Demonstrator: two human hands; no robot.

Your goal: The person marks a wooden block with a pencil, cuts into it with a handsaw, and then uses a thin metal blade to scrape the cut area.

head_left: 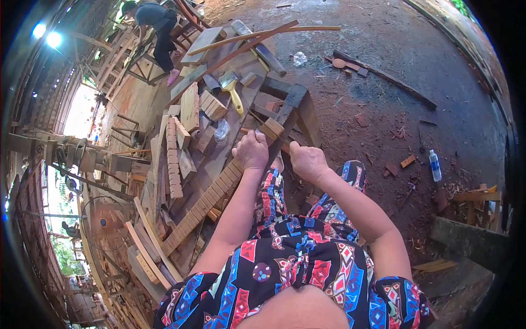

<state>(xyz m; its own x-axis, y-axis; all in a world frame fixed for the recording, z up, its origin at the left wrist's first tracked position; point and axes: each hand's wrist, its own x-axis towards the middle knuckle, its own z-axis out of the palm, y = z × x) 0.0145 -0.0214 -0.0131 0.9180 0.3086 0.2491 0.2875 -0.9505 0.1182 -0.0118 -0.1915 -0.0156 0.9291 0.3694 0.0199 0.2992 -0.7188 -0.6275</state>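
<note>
A long wooden strip [203, 207] with regular notches across it runs diagonally over the cluttered bench. My left hand [253, 151] is closed over it near its far end [272, 129]. To the right, my right hand [308, 162] is in a fist beside that end, around the near end of a thin dark rod-like tool [284, 141]. The tool slants across the strip's end; its grip is hidden inside my fist. Just beyond both hands stands a dark wooden frame corner [293, 96].
Left of the strip lie a yellow-handled brush [234, 96], wood blocks [212, 106], another notched strip [174, 159] and a clear plastic wad [222, 130]. A water bottle [435, 165] and a long dark stick [386, 79] are on the dirt floor. A person [156, 33] bends at the back left.
</note>
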